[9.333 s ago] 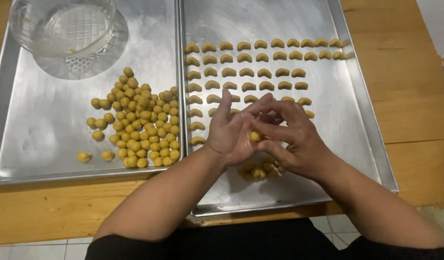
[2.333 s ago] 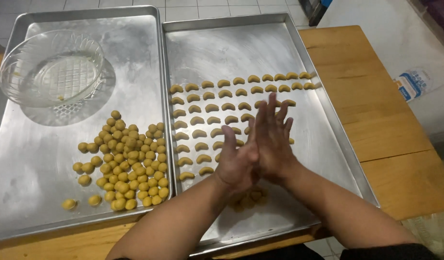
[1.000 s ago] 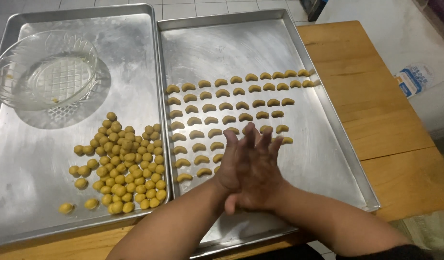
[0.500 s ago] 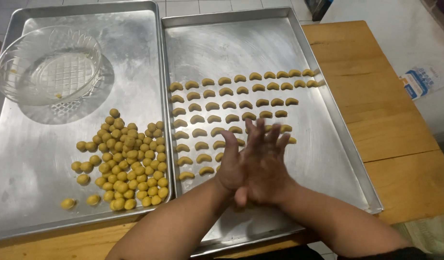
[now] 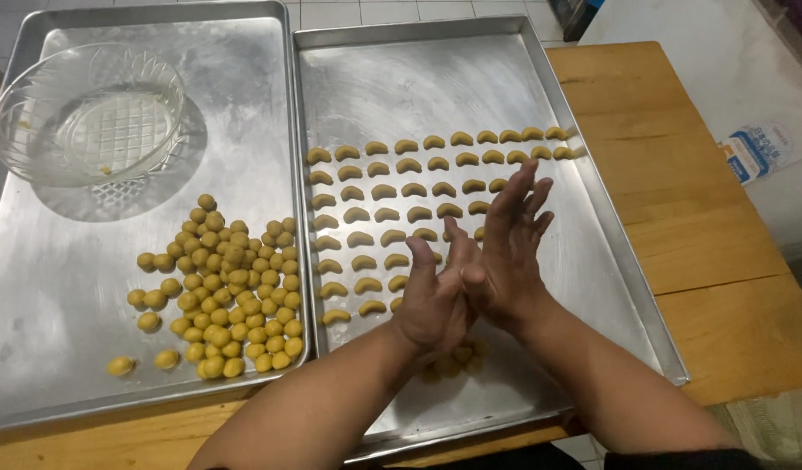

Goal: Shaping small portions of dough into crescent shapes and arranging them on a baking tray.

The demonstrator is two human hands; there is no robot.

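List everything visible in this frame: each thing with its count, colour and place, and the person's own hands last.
metal trays: two, silver, side by side on the table
glass bowl: one, clear, far corner of the left tray
dough balls: a heap, too many to count, yellow, near part of the left tray
crescent pieces: several rows, yellow, right tray
wooden table: one, brown, under the trays
packet: one, blue and white, right of the table
left hand: palm pressed to the right hand over the right tray
right hand: fingers spread
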